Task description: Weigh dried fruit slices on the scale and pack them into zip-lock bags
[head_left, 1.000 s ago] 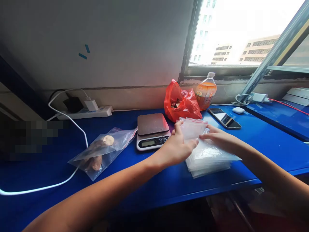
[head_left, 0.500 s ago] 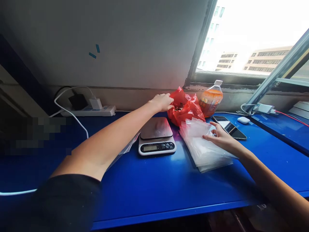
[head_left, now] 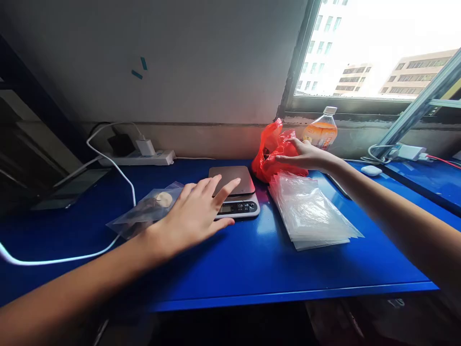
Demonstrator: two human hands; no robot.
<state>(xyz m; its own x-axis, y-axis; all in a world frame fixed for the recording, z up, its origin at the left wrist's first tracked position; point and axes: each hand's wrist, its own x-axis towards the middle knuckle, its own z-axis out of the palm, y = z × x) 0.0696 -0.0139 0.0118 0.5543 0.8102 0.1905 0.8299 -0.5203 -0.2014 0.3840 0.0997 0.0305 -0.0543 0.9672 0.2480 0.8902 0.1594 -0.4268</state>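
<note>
My left hand (head_left: 200, 206), fingers spread and holding nothing, is over the front left of a digital kitchen scale (head_left: 234, 180) and hides part of its display. Beside it on the left lies a clear plastic bag (head_left: 144, 207) with a pale round piece inside. My right hand (head_left: 302, 156) is at the right side of a crumpled red plastic bag (head_left: 268, 166), thumb and fingers apart. Whether the fingers press on the red plastic is hard to tell. Dark contents show in its mouth. Below that hand lies a stack of clear plastic bags (head_left: 309, 211).
An orange drink bottle (head_left: 322, 132) stands behind my right hand. A phone (head_left: 338, 186) is mostly hidden by my right forearm, with a white earbud case (head_left: 371, 170) nearby. A power strip (head_left: 154, 157) and white cable (head_left: 122, 178) lie at the left.
My left hand has left the red bag and come back toward me over the scale. My right hand has moved from the clear bags up to the red bag. The view has shifted slightly.
</note>
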